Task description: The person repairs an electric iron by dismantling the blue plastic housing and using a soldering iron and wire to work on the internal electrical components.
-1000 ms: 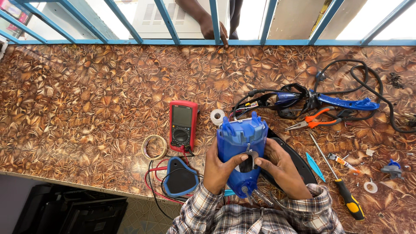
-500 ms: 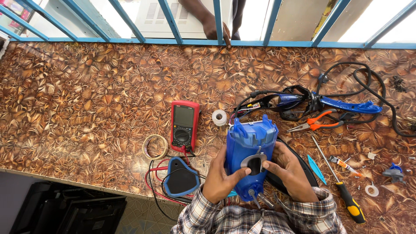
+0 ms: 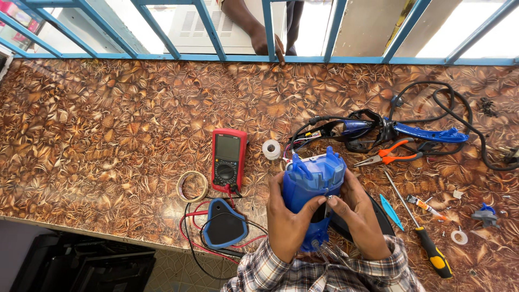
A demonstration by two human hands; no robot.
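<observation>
In the head view, both hands close around a blue plastic housing (image 3: 312,186) held upright just off the patterned counter (image 3: 108,124). The left hand (image 3: 285,219) wraps its near-left side, thumb across the front; the right hand (image 3: 361,219) cups the right side, its fingertips pinching at a dark opening in the housing's face.

Doing this well probably means the left hand clamps the shell firmly while the right works with small, controlled moves, so the wires at the top are not strained.

Left of the left hand lie a red multimeter (image 3: 228,160), a tape ring (image 3: 192,186) and a blue-edged plate (image 3: 224,223). Just beyond the hands sits a white tape roll (image 3: 271,149). To the right lie orange pliers (image 3: 390,154) and a yellow-handled screwdriver (image 3: 421,235).

What the right fingertips grip is too small to make out. The housing's underside and the dark part below the right hand are hidden. Another person's hand (image 3: 267,43) rests at the far railing.
</observation>
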